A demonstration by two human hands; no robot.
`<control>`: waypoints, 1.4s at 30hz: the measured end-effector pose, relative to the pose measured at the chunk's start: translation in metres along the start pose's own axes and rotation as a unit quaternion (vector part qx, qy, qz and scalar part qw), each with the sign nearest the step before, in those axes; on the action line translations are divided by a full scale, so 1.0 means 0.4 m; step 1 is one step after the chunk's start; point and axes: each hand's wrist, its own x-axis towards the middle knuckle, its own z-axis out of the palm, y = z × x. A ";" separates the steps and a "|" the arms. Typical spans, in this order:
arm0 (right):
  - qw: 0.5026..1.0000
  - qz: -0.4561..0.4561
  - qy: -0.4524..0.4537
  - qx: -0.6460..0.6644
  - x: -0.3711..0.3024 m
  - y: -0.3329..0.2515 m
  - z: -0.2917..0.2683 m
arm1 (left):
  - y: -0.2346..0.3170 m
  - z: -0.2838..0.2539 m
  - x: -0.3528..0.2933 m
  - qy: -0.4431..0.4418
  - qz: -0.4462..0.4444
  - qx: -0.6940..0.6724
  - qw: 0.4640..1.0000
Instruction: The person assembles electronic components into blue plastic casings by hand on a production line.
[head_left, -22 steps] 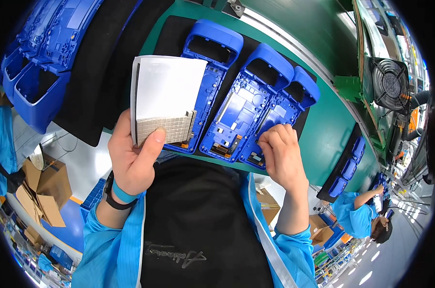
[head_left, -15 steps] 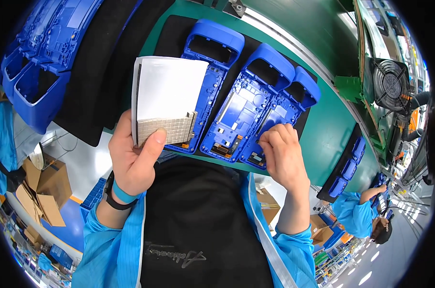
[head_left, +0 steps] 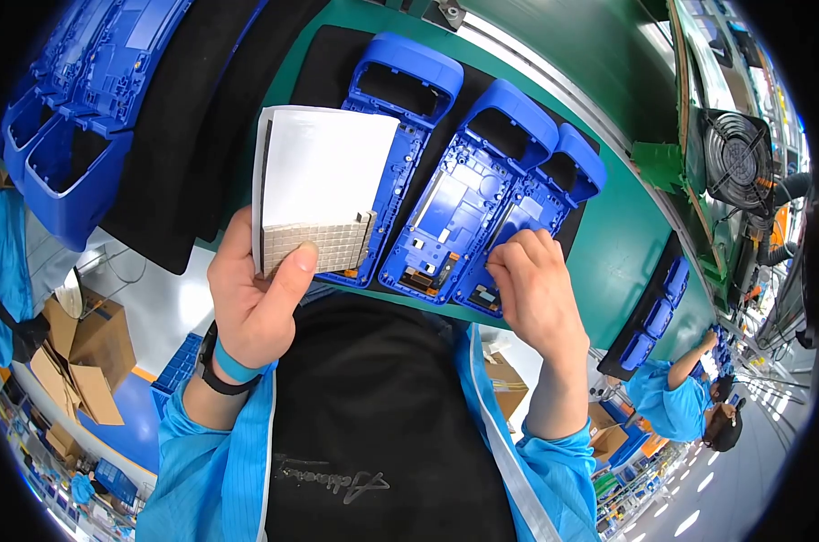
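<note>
My left hand [head_left: 251,303] grips a stack of white backing sheets [head_left: 330,163], with the thumb pressed on small grey square pads [head_left: 323,246] lined up in rows along its lower part. One pad stands out above the top row at the right end. My right hand [head_left: 543,303] is pinched over the lower part of the rightmost blue plastic housing [head_left: 528,206]; the fingertips hide whatever they hold. To its left lies another blue housing [head_left: 441,217] with an open handle frame, and a further blue housing [head_left: 402,167] is partly covered by the sheets.
The housings lie on a black mat [head_left: 323,68] over a green bench [head_left: 613,262]. More blue housings [head_left: 111,81] stand at the far left. A fan [head_left: 736,160] is at the right, near small blue parts [head_left: 653,316] on a black strip. A co-worker [head_left: 667,397] sits beyond.
Both hands are nearly in the same place; the left hand and its sheets have shifted very slightly right. The co-worker at the right has changed posture a little.
</note>
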 end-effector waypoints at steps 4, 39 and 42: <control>0.998 -0.006 0.016 0.054 -0.009 0.020 -0.004 | 0.002 -0.002 0.001 -0.006 0.005 0.011 1.000; 0.998 -0.040 0.045 -0.001 -0.060 0.032 0.014 | 0.000 0.002 0.030 0.010 -0.044 0.015 0.999; 0.993 0.002 0.105 0.049 -0.081 0.046 0.026 | 0.019 0.008 0.041 -0.011 -0.057 -0.015 0.998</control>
